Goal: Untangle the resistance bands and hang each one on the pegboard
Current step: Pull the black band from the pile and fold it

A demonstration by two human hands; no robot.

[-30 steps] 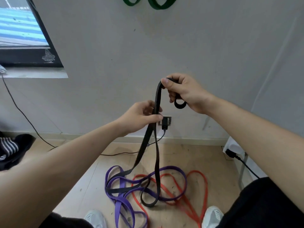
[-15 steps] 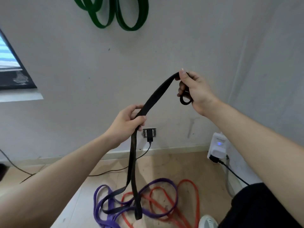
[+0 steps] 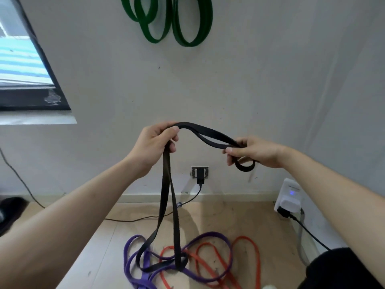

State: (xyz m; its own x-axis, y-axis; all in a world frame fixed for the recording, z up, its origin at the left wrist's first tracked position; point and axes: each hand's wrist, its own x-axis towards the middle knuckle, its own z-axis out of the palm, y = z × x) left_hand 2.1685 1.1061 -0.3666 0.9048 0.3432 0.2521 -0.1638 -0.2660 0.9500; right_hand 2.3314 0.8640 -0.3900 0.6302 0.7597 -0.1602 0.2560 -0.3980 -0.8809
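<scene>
Black band (image 3: 165, 184) held before the wall: the left hand (image 3: 154, 142) curls round its upper bend, and the right hand (image 3: 254, 152) pinches a small end loop. The lower part lies on the floor, tangled across the purple band (image 3: 126, 259) and red band (image 3: 245, 238). Green bands (image 3: 154, 39) hang above.

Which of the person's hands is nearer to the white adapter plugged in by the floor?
Right. The right hand is up and left of the adapter, holding the black band; the left hand grips the same band much farther left.
</scene>
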